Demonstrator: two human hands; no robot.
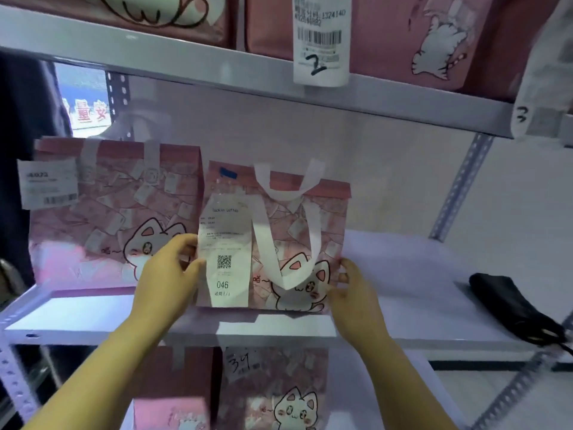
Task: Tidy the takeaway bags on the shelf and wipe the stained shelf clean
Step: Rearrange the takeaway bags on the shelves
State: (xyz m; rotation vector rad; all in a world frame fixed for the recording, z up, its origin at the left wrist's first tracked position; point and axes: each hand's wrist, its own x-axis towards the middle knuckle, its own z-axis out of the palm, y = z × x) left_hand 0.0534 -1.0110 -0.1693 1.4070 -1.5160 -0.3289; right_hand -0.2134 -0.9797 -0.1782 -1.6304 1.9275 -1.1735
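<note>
The left hand (169, 268) and right hand (353, 293) curl round the sides of a pink bag (297, 240) standing on the shelf (93, 311) — white cat, white handles, long receipt (224, 252) — beside a second bag (108, 212).

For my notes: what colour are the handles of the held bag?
White handles on the bag; the head view shows them.

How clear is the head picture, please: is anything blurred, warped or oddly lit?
Head view: the receipt on the held bag is sharp enough to read 046; the lower corner of the left bag smears into a pink glow; the upper shelf slants and the edges stretch from the wide lens; a lilac cast tints everything.
</note>
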